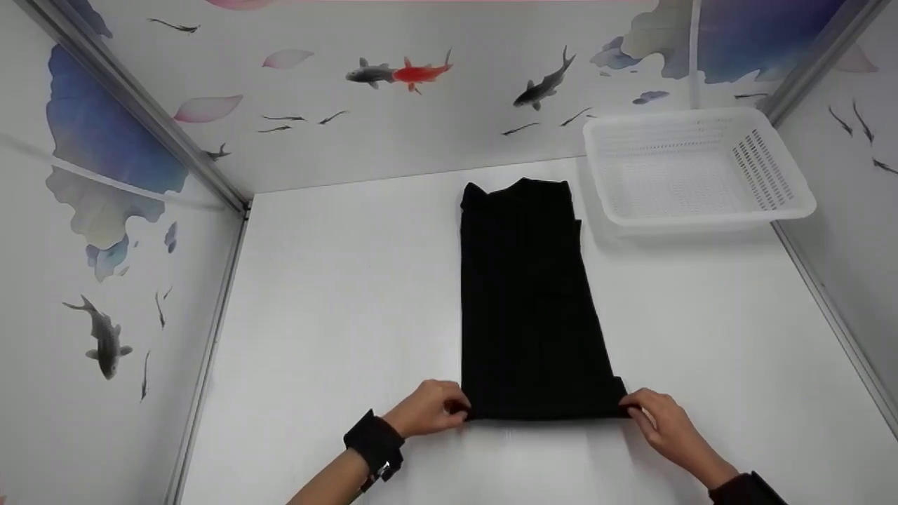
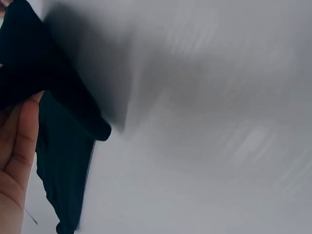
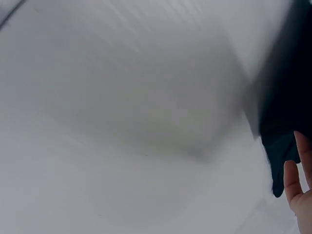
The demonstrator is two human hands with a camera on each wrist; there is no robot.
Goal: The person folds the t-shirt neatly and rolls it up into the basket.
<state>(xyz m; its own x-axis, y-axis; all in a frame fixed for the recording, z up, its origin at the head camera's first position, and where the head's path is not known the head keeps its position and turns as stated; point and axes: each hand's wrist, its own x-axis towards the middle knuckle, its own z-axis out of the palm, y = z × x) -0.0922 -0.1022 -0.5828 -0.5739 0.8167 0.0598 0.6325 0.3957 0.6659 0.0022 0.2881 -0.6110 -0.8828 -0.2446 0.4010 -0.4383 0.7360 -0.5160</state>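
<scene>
A black folded garment [image 1: 530, 301] lies lengthwise on the white table, its kind not plain from the folds. My left hand [image 1: 431, 408] pinches its near left corner, and my right hand [image 1: 663, 421] pinches the near right corner. Between them the near edge runs fairly straight. In the left wrist view, dark cloth [image 2: 63, 83] hangs over the fingers [image 2: 24, 141], partly cut off by the frame. The right wrist view shows cloth [image 3: 287, 107] beside the fingers [image 3: 292, 183] at its right edge. The far end of the garment is uneven.
A white perforated plastic basket [image 1: 701, 217] stands at the back right of the table [image 1: 337, 301]. Printed panels with fish and petals [image 1: 210, 109] enclose the back and sides, with metal rails [image 1: 210, 351] along the edges. Black bands [image 1: 375, 442] are on the wrists.
</scene>
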